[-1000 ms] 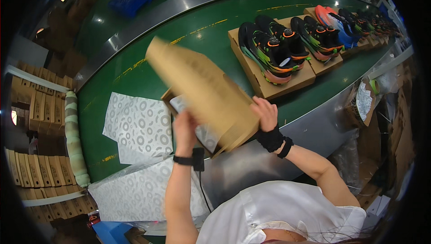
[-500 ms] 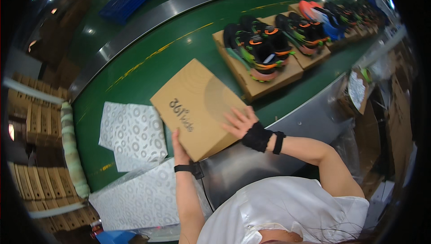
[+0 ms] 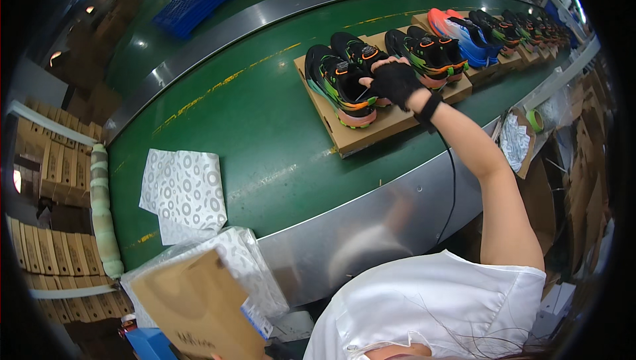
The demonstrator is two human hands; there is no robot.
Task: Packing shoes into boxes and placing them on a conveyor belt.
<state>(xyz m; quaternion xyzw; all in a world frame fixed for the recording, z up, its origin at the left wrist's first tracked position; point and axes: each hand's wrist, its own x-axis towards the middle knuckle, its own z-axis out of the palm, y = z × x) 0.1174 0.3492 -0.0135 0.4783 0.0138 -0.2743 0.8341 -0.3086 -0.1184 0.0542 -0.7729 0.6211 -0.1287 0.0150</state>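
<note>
My right fingers [image 3: 387, 63] curled over the near shoes [image 3: 331, 80], grasp indeterminate, shoes atop a box [image 3: 348, 141], second box [image 3: 199, 297] tilted lower left, my left fingers [image 3: 216, 357] largely cropped, hold indeterminate

A blk glove [image 3: 396, 87] is worn on the R hand [image 3: 391, 80], just hand-side of the blk wrist strap [image 3: 429, 108], w/ fingers [image 3: 366, 82] left uncovered at the tips. A thin blk cable [image 3: 454, 181] is hung below the strap. Well up the arm from the strap, a short sleeve [image 3: 520, 287] is seen, part of a plain wht, slightly glossy shirt [image 3: 427, 307].
</note>
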